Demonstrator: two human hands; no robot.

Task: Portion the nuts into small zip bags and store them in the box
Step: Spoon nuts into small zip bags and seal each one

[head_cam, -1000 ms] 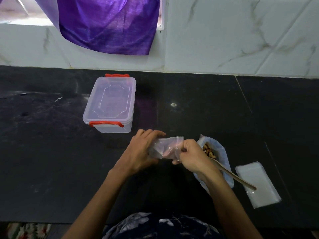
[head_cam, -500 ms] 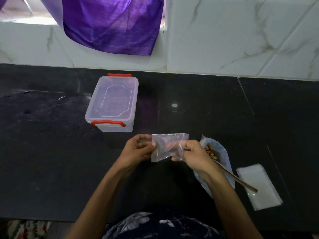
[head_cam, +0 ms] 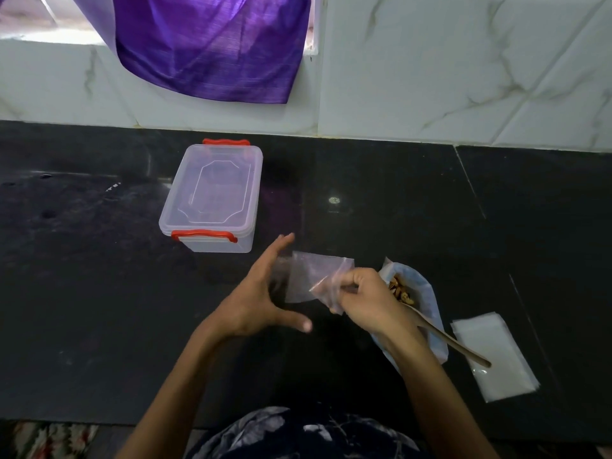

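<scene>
A small clear zip bag (head_cam: 311, 276) hangs above the black counter, pinched at its right side by my right hand (head_cam: 364, 298). My left hand (head_cam: 261, 293) is spread beside the bag's left edge, fingers straight and thumb out, holding nothing. Just right of my right hand lies a larger plastic bag of nuts (head_cam: 402, 291) with a wooden spoon (head_cam: 453, 342) sticking out of it. A clear plastic box (head_cam: 215, 193) with red latches stands lid-on at the back left.
A stack of flat unused zip bags (head_cam: 493, 356) lies on the counter at the right. A purple cloth (head_cam: 212, 44) hangs over the marble wall behind. The black counter (head_cam: 99, 293) stretches left of my hands.
My left hand has let go of the small bag and spread its fingers. The right hand keeps hold, and the bag has crumpled a little.
</scene>
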